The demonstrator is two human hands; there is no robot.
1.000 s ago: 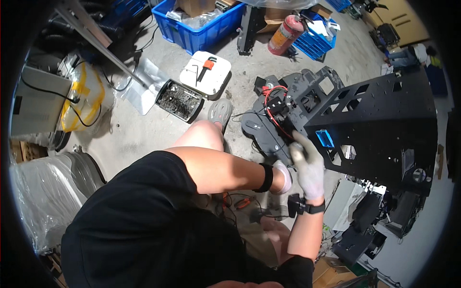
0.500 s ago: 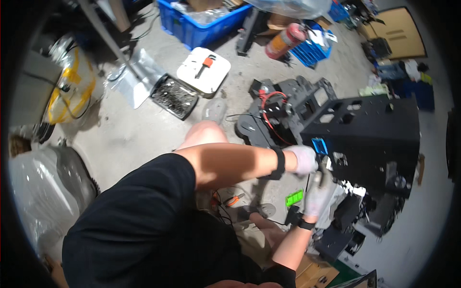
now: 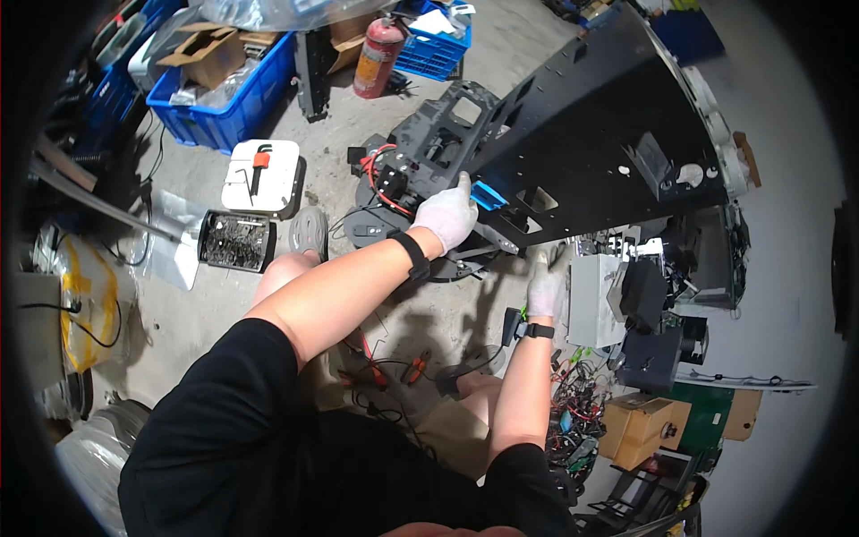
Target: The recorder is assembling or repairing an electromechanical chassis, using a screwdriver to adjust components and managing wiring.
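Note:
My left hand point(image 3: 450, 213), in a pale work glove, is closed on the lower end of a large black sheet-metal housing point(image 3: 582, 134), its thumb up beside a blue rectangular frame point(image 3: 488, 195) set in the panel. The fingers are partly hidden. My right hand point(image 3: 544, 285), gloved too, is just below the housing's near edge, fingers pointing up and bent around something dark that I cannot make out. Left of the housing and up against it is a dark wheeled base point(image 3: 420, 170) with a red cable point(image 3: 374, 174).
Nearby on the concrete floor are a tray of screws point(image 3: 235, 240), a white case point(image 3: 261, 179) with hex keys, and orange-handled pliers point(image 3: 415, 369). Beyond stand a blue crate point(image 3: 215, 121) and fire extinguisher point(image 3: 378, 58). At right are a grey box point(image 3: 595, 300), tangled cables point(image 3: 577, 412) and a carton point(image 3: 640, 430).
My hands, close together at the blue frame before, are now apart: the left at the housing's end, the right lower and to the right. The whole view has turned, and the housing appears tilted differently.

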